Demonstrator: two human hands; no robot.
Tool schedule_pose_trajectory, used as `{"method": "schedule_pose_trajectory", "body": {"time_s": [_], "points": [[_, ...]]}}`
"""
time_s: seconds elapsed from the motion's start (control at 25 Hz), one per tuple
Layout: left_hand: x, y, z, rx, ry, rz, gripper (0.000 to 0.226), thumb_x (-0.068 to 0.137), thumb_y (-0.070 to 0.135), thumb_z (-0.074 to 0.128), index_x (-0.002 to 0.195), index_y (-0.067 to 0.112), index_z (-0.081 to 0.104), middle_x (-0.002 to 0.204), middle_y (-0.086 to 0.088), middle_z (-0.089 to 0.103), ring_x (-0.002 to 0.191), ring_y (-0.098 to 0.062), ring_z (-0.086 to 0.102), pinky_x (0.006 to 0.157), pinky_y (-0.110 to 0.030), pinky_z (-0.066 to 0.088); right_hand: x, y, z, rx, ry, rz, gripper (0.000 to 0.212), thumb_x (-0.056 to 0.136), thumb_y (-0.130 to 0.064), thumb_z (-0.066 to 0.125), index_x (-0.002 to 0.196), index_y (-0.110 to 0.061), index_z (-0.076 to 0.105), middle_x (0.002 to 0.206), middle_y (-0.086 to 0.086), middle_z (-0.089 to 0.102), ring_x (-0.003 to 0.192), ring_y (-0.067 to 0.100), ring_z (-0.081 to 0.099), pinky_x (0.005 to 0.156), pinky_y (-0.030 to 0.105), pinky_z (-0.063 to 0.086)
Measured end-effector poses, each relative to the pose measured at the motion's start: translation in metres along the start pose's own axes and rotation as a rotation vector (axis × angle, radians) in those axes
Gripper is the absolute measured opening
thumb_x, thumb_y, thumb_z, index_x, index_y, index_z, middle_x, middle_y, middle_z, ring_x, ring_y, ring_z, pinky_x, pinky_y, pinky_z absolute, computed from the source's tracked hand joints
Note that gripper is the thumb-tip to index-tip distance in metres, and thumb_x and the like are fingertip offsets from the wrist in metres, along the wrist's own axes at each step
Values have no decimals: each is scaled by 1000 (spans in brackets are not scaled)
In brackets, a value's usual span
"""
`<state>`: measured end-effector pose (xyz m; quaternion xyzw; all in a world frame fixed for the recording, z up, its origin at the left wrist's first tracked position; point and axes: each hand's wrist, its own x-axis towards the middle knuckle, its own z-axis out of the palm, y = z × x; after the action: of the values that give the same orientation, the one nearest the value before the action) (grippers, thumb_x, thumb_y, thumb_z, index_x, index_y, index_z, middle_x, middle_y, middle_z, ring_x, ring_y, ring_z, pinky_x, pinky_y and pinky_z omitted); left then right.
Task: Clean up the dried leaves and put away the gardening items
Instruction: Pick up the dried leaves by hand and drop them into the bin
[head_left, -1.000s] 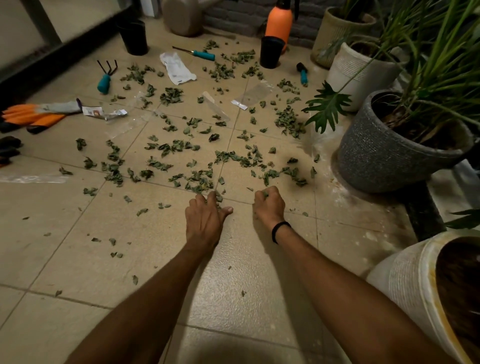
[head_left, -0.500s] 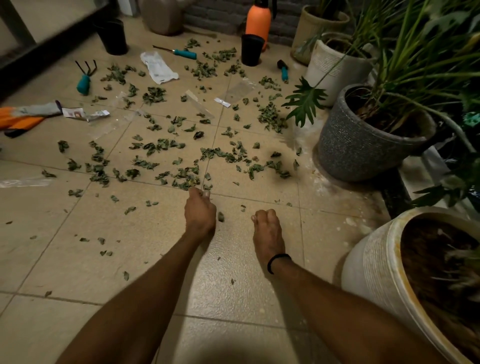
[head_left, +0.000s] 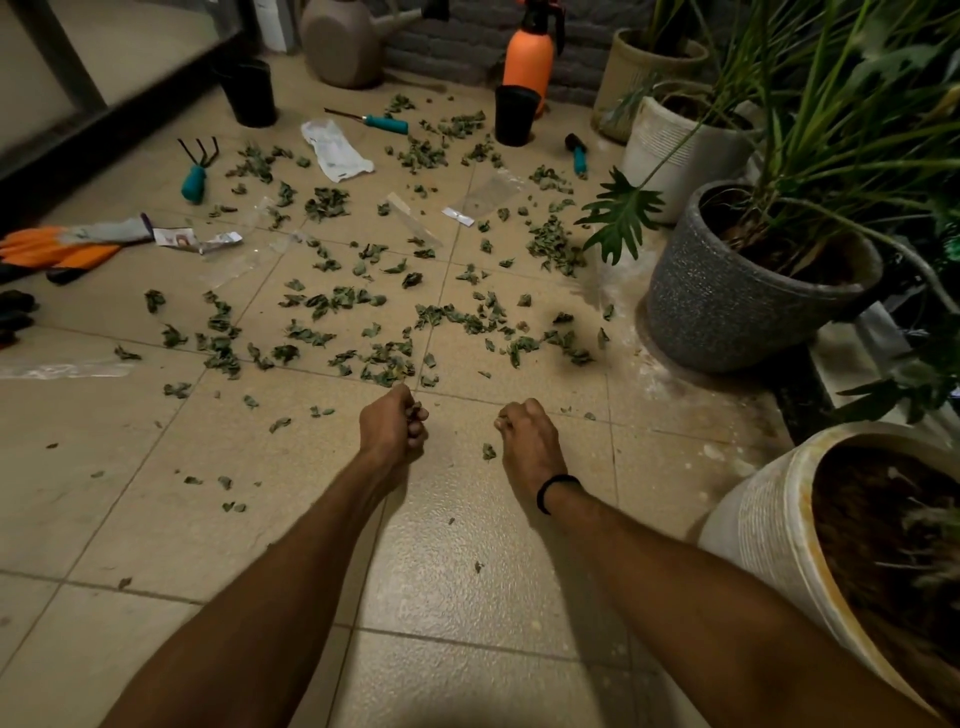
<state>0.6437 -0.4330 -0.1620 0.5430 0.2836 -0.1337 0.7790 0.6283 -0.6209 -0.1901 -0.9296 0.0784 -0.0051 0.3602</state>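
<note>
Dried green leaves (head_left: 384, 358) lie scattered over the beige floor tiles in front of me. My left hand (head_left: 392, 423) is a fist low over the floor, with dried leaves showing between its fingers. My right hand (head_left: 524, 431), a black band on its wrist, is closed beside it; I cannot see what it holds. One loose leaf (head_left: 488, 451) lies between the hands. Further off lie a teal hand rake (head_left: 195, 174), a teal-handled tool (head_left: 382, 122), a short teal tool (head_left: 577, 154), orange gloves (head_left: 62, 249) and two black pots (head_left: 248, 93) (head_left: 514, 114).
An orange sprayer (head_left: 530, 52) and a grey watering can (head_left: 343, 41) stand at the back wall. Potted plants line the right: a grey pot (head_left: 727, 312), white pots (head_left: 675, 150) (head_left: 769, 519). Paper and clear plastic wrappers (head_left: 335, 150) lie among the leaves.
Both hands have drawn back toward me from the leaf pile and curled from flat into fists; the left one now grips leaves. The view has shifted a little.
</note>
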Motion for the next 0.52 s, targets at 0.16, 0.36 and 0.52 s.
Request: {"method": "schedule_pose_trajectory", "body": {"time_s": [0.16, 0.36, 0.52], "points": [[-6, -6, 11, -78, -131, -130, 17, 63, 16, 49, 75, 7, 57, 58, -3, 42, 47, -14, 28, 52, -26, 18, 8, 8, -6, 170, 191, 259, 16, 99, -15, 53, 88, -9, 62, 97, 4, 59, 81, 13, 56, 61, 10, 40], [-11, -31, 39, 416, -19, 180, 16, 94, 4, 43, 89, 6, 58, 73, -5, 58, 60, -16, 51, 52, -25, 39, 12, 30, -22, 192, 373, 439, 10, 96, -16, 54, 92, -12, 62, 97, 9, 65, 89, 25, 62, 78, 35, 55], [-25, -58, 51, 1065, -54, 646, 29, 106, 32, 40, 94, 14, 58, 78, -2, 62, 67, -17, 60, 64, -31, 52, 12, 46, -47, 164, 498, 574, 12, 95, -9, 52, 100, -9, 63, 103, 13, 64, 95, 30, 61, 76, 29, 47]]}}
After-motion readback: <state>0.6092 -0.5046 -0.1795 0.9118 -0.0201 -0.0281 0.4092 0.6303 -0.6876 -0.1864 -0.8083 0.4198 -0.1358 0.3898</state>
